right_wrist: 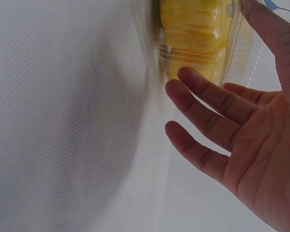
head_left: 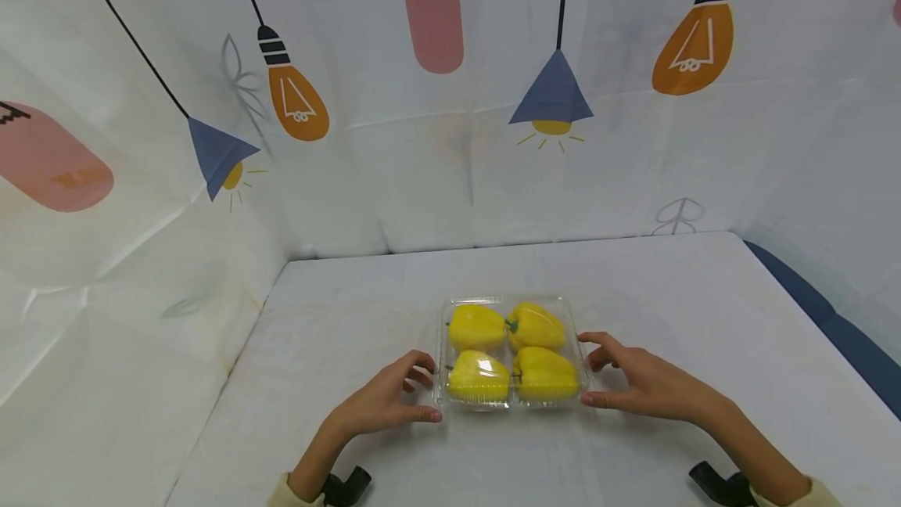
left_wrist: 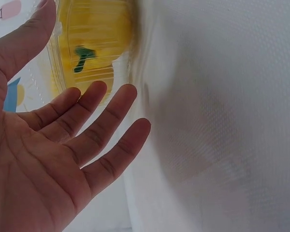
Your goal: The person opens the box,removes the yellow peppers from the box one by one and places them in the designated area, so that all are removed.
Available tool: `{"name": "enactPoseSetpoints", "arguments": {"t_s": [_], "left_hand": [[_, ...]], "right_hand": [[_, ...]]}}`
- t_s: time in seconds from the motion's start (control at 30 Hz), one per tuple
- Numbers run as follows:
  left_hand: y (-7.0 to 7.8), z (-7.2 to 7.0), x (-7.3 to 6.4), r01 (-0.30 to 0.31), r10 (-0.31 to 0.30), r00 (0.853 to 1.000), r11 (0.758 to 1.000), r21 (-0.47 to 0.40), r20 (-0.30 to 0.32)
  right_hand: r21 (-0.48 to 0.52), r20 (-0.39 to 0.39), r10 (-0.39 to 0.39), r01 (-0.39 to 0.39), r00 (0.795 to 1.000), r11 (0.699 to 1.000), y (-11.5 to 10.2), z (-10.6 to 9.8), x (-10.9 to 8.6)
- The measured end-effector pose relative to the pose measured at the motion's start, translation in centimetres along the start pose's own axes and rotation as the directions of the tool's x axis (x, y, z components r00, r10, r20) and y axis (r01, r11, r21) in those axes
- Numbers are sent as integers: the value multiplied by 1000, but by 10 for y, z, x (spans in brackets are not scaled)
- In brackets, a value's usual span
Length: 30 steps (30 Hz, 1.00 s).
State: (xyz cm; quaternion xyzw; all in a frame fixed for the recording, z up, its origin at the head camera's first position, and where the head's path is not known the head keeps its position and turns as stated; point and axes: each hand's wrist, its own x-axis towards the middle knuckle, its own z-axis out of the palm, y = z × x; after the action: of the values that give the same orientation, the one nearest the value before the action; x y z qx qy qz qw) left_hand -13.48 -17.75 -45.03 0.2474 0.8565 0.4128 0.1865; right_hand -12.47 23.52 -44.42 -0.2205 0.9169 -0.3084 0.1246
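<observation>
A clear plastic clamshell box [head_left: 510, 397] lies on the white table, its lid down over several yellow bell peppers [head_left: 479, 375] set in two rows. My left hand [head_left: 391, 396] is at the box's left side, fingers spread and loosely bent, thumb near the front corner. On the opposite side my right hand [head_left: 644, 382] holds a similar pose, fingertips right at the box's edge. A green stem [left_wrist: 83, 58] shows through the ribbed plastic wall in the left wrist view. In the right wrist view the thumb overlaps the box rim [right_wrist: 234, 29], the other fingers apart below.
The white table [head_left: 352, 296] runs back to a pale curtain [head_left: 436, 170] printed with lamps and bulbs. A dark blue object [head_left: 831, 319] borders the table's right edge. Black wrist cameras [head_left: 346, 485] sit on both wrists.
</observation>
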Motion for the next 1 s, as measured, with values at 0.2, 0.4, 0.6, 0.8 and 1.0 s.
{"name": "enactPoseSetpoints", "arguments": {"t_s": [0.2, 0.4, 0.6, 0.8, 1.0], "left_hand": [[-1, 0, 0, 3, -3, 1000, 1000, -10, -2], [-1, -1, 0, 7, -7, 1000, 1000, -10, -5], [-2, 0, 0, 4, -4, 1000, 1000, -12, -11], [-2, 1, 0, -9, 8, 1000, 1000, -25, -26], [-3, 2, 0, -22, 21, 999, 999, -46, -32]], "right_hand": [[-3, 2, 6, -6, 1000, 1000, 0, 1, 0], [0, 7, 6, -6, 1000, 1000, 0, 0, 0], [2, 13, 11, -11, 1000, 1000, 0, 0, -1], [-5, 8, 4, -4, 1000, 1000, 0, 1, -1], [-6, 8, 0, 0, 1000, 1000, -1, 1, 0]]}}
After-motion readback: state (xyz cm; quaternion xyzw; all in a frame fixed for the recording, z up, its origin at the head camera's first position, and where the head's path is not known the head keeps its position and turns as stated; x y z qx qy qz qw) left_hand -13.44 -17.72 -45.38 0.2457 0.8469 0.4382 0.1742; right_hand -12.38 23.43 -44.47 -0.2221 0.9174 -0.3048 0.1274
